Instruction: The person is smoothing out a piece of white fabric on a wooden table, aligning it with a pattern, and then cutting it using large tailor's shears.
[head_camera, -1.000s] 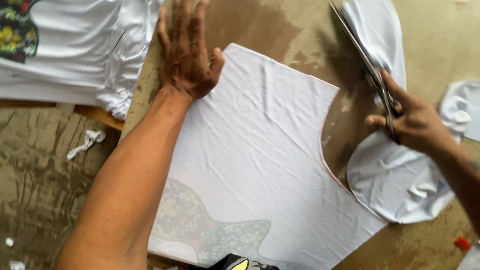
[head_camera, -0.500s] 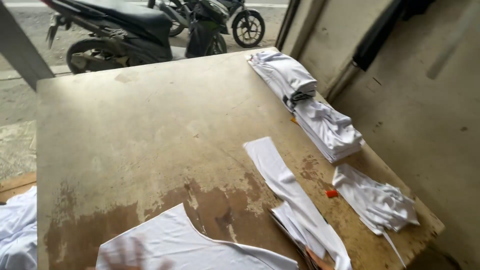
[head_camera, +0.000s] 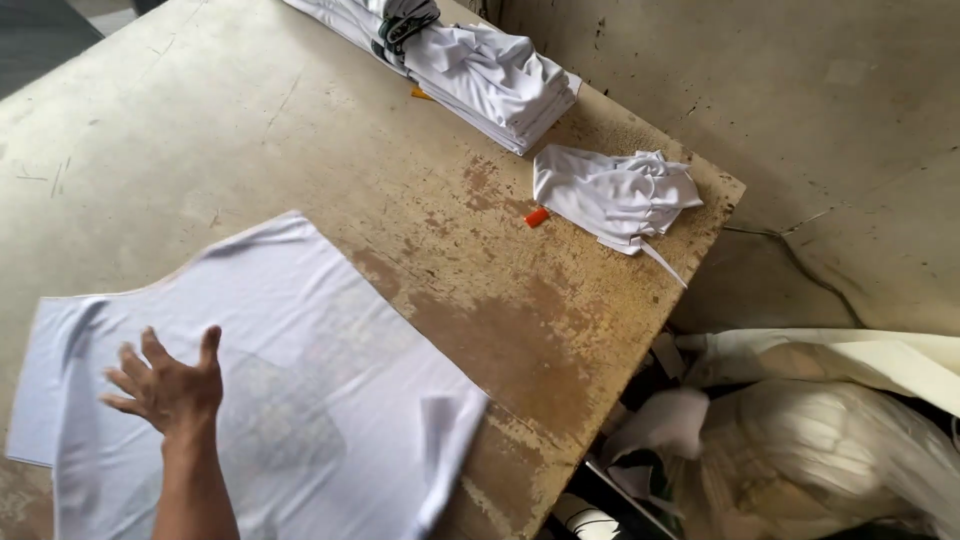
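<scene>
My left hand lies flat with fingers spread on a cut piece of white fabric spread over the worn wooden table. A faint floral print shows through the cloth beside my hand. One corner of the fabric near the table's right edge is folded over. My right hand is out of sight, and no scissors show.
A stack of folded white fabric sits at the far edge. A crumpled white offcut and a small orange object lie near the right corner. Below the table's right edge are bags and white scraps on the floor.
The view swung from the cutting, up toward parked motorbikes, and back down. The scissors and my right hand left the view. The fabric now lies flat under my left hand.
</scene>
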